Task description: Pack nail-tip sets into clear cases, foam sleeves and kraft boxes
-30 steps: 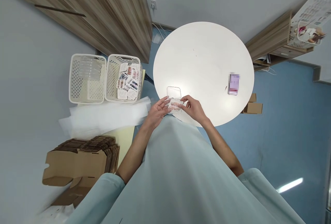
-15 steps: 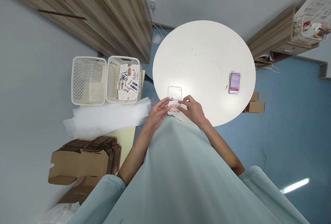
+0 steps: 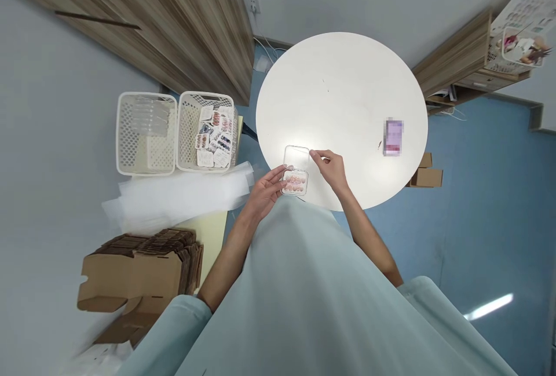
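A small clear plastic case [image 3: 306, 182] stands with its lid flipped back at the near edge of the white round table [image 3: 347, 86]. Inside its base lies a card of pink press-on nails [image 3: 294, 181], set in two rows. My left hand [image 3: 266, 192] grips the base from the left, its thumb over the card's edge and its fingers near the hinge. At the upper right corner of the transparent lid [image 3: 297, 156], my right hand [image 3: 330, 170] has thumb and forefinger pinched on the rim.
A purple pixelated item [image 3: 393, 137] lies on the table's right side. To the left are a basket of nail cards [image 3: 185, 132], a basket with clear cases [image 3: 124, 132], white translucent sheets [image 3: 182, 193] and folded cardboard boxes [image 3: 130, 274]. Small cartons [image 3: 426, 178] are at the right.
My right hand has moved from the nail card up to the lid's right corner. The card is now less covered. My left hand stays at the case's left side.
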A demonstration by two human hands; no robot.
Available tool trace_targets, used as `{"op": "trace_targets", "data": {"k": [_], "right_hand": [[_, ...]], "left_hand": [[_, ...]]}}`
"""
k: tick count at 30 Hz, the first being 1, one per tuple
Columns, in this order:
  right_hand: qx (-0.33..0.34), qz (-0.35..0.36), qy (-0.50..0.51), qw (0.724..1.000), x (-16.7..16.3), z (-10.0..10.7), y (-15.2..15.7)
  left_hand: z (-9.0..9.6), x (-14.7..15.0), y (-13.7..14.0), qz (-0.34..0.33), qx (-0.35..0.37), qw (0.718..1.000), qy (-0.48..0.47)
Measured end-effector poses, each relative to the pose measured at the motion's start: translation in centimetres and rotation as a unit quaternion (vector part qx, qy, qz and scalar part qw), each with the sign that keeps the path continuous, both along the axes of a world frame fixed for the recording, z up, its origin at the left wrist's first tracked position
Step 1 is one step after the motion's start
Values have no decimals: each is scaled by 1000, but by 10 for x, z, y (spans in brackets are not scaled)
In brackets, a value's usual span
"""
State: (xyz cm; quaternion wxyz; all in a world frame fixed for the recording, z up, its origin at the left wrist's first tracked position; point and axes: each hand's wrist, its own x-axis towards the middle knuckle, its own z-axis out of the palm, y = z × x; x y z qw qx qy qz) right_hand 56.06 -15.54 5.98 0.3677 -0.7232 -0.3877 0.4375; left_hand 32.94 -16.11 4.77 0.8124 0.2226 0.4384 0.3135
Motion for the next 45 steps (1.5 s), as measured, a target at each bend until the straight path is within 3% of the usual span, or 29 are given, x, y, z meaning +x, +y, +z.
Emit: {"op": "trace_targets", "data": {"k": [4,10,18,25,30,36,40,45], "right_hand": [[-37,-1,66,997,-5,-10,3],[-29,-11,82,996,-10,-15,3],[27,-9,80,996,-9,15,0],[83,74,102,989,-6,38,-20],[65,157,117,978,-3,31,-40],[57,187,84,977,-10,27,-55],[49,182,61,980,-12,33,-56],[11,102,83,991,-9,37,-54]], "left_hand": [[1,-3,-2,-8,-5,1000,-4],[-2,-9,-5,-11,-27,1000,-10],[1,-10,-7,4,-27,1000,-10],[3,-9,-4,28,-17,999,-28],[7,-8,-1,40,-17,998,-45],[18,-7,0,26,12,999,-37],[21,-6,1,28,35,999,-10],[28,-5,3,34,50,998,-8]]}}
